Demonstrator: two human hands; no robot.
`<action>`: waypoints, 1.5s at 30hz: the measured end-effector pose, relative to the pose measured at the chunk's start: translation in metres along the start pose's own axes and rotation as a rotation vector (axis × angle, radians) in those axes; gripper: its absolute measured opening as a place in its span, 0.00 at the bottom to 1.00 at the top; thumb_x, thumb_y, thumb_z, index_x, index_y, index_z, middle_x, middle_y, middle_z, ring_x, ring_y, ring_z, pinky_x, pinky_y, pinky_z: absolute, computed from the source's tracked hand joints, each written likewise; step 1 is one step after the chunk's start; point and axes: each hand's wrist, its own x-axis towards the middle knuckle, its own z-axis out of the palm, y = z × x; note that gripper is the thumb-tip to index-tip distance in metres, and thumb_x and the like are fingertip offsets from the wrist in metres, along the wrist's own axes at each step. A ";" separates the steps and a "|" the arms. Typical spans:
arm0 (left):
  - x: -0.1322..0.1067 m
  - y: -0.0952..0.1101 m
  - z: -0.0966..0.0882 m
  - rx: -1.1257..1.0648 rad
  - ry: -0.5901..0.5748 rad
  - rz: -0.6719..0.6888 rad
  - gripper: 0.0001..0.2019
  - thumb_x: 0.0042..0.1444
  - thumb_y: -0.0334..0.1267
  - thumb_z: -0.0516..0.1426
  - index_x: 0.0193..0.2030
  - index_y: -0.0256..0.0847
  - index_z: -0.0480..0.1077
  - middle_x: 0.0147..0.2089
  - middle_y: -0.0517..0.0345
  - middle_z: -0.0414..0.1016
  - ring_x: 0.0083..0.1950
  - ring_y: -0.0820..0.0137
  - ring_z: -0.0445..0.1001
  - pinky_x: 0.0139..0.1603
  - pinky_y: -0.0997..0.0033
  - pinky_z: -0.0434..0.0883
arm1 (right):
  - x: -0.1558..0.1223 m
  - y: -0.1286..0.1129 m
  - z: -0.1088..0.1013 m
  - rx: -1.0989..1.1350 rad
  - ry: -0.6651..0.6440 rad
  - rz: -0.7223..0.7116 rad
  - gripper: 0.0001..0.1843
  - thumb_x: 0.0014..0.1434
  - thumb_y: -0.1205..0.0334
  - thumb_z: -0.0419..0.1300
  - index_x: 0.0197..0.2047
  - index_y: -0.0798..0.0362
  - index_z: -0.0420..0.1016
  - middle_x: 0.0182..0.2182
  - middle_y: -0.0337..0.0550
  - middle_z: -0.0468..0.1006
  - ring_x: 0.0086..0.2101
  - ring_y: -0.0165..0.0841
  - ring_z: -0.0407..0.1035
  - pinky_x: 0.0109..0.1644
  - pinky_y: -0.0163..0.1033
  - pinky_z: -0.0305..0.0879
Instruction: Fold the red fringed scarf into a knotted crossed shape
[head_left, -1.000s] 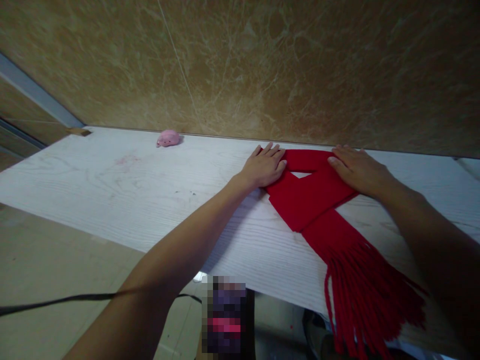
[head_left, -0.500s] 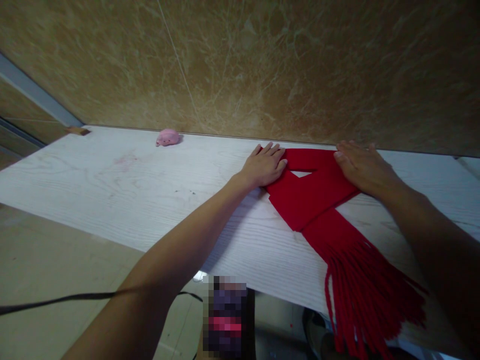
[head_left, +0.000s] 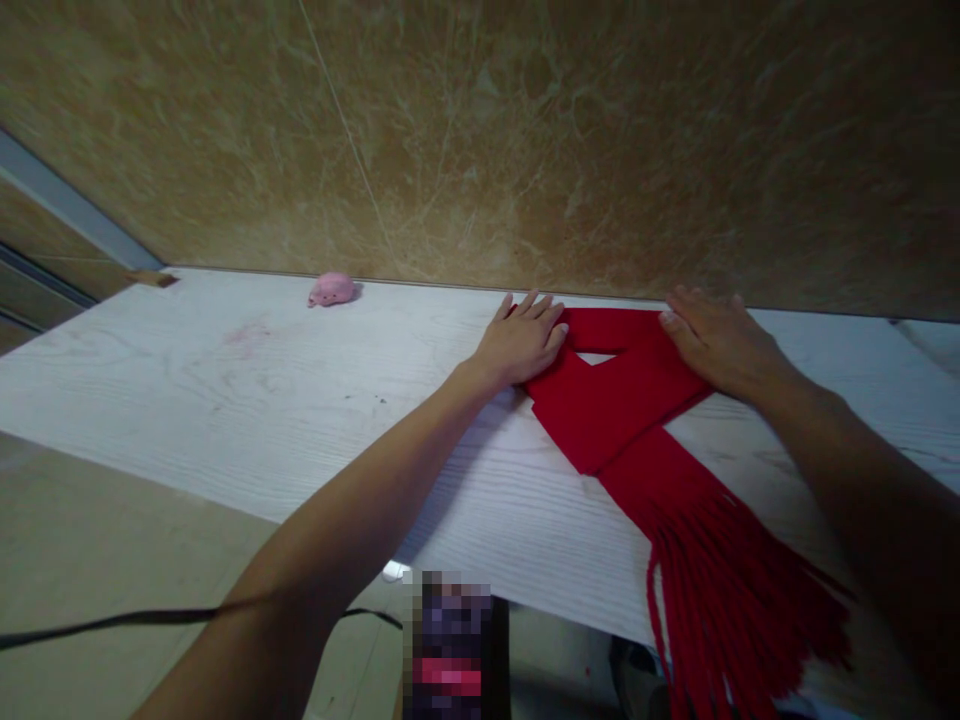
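A red scarf (head_left: 607,415) lies crossed over itself in a loop on the white wood-grain table (head_left: 300,420). Its fringed end hangs toward the near edge at the lower right. Flat on the loop's left corner rests my left hand (head_left: 521,340), fingers spread and pointing away from me. My right hand (head_left: 720,340) presses on the right corner of the loop, fingers stretched out. Neither hand grips the cloth. The scarf's corners under both palms are hidden. A small gap in the loop shows the table between the hands.
A small pink toy (head_left: 332,289) sits near the wall on the left. The marbled wall (head_left: 480,150) rises right behind the table's far edge. A small brown block (head_left: 152,278) lies at the far left corner. A dark strap (head_left: 112,627) crosses the lower left.
The view has shifted slightly, so everything sits a little lower in the picture. Both hands stay flat on the scarf, and its shape looks the same.
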 end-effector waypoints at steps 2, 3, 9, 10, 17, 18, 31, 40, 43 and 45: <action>0.000 0.000 0.000 0.008 -0.014 -0.002 0.31 0.79 0.45 0.39 0.83 0.36 0.56 0.86 0.46 0.52 0.88 0.59 0.44 0.87 0.47 0.44 | 0.001 0.003 0.002 -0.002 -0.042 -0.008 0.39 0.78 0.46 0.38 0.77 0.63 0.66 0.77 0.62 0.62 0.77 0.49 0.53 0.81 0.62 0.48; 0.001 0.000 0.000 0.013 -0.027 -0.004 0.32 0.79 0.46 0.39 0.83 0.37 0.55 0.86 0.46 0.51 0.88 0.59 0.44 0.86 0.47 0.44 | 0.002 0.004 0.002 -0.005 -0.071 -0.006 0.39 0.77 0.46 0.39 0.77 0.62 0.66 0.77 0.61 0.62 0.77 0.49 0.54 0.81 0.61 0.50; 0.001 -0.011 -0.002 -0.003 -0.095 0.005 0.33 0.80 0.50 0.38 0.84 0.39 0.52 0.86 0.46 0.49 0.88 0.59 0.44 0.86 0.45 0.46 | 0.003 0.007 0.004 -0.019 -0.087 0.036 0.37 0.78 0.45 0.39 0.78 0.56 0.66 0.77 0.56 0.62 0.77 0.49 0.55 0.78 0.67 0.54; 0.000 -0.014 -0.003 -0.010 -0.097 0.011 0.32 0.80 0.50 0.38 0.85 0.40 0.51 0.87 0.46 0.48 0.88 0.59 0.43 0.86 0.45 0.46 | 0.002 0.007 0.004 -0.020 -0.076 0.042 0.38 0.78 0.45 0.39 0.78 0.56 0.66 0.77 0.56 0.62 0.77 0.49 0.55 0.78 0.67 0.54; -0.006 -0.010 -0.005 0.044 -0.007 0.017 0.32 0.80 0.49 0.39 0.84 0.37 0.54 0.86 0.43 0.48 0.88 0.56 0.40 0.86 0.41 0.43 | 0.002 0.002 0.005 -0.012 0.056 -0.097 0.36 0.79 0.47 0.41 0.77 0.55 0.68 0.77 0.55 0.63 0.77 0.48 0.55 0.80 0.69 0.48; -0.006 -0.008 -0.005 0.043 -0.035 0.034 0.32 0.80 0.49 0.40 0.84 0.37 0.54 0.86 0.44 0.49 0.88 0.56 0.40 0.86 0.41 0.43 | 0.003 0.002 0.006 -0.008 0.032 -0.105 0.35 0.79 0.47 0.41 0.77 0.55 0.69 0.76 0.55 0.64 0.76 0.49 0.56 0.80 0.69 0.50; -0.010 -0.006 -0.005 -0.009 -0.039 -0.001 0.31 0.81 0.51 0.39 0.84 0.42 0.56 0.87 0.50 0.48 0.88 0.57 0.40 0.87 0.42 0.42 | 0.002 0.007 0.010 0.014 0.063 -0.068 0.34 0.79 0.48 0.41 0.76 0.54 0.70 0.76 0.53 0.65 0.76 0.48 0.56 0.80 0.68 0.49; -0.007 -0.011 -0.005 0.013 -0.129 0.015 0.32 0.81 0.50 0.39 0.85 0.43 0.51 0.87 0.50 0.48 0.88 0.58 0.43 0.86 0.42 0.44 | 0.003 0.015 0.014 -0.023 -0.042 -0.040 0.35 0.78 0.46 0.42 0.77 0.53 0.70 0.76 0.54 0.65 0.76 0.50 0.57 0.79 0.66 0.55; -0.006 -0.017 -0.005 -0.009 -0.135 0.035 0.31 0.81 0.49 0.38 0.85 0.43 0.51 0.87 0.50 0.47 0.88 0.60 0.43 0.86 0.43 0.45 | 0.002 0.018 0.013 -0.016 -0.019 -0.019 0.34 0.78 0.47 0.41 0.76 0.52 0.71 0.75 0.54 0.66 0.76 0.50 0.57 0.77 0.69 0.57; -0.007 -0.020 -0.005 -0.017 -0.096 0.035 0.31 0.81 0.48 0.39 0.85 0.43 0.51 0.87 0.51 0.47 0.88 0.61 0.41 0.86 0.44 0.45 | 0.002 0.015 0.010 -0.016 0.015 -0.029 0.35 0.78 0.47 0.41 0.76 0.53 0.70 0.76 0.54 0.65 0.76 0.50 0.56 0.78 0.69 0.54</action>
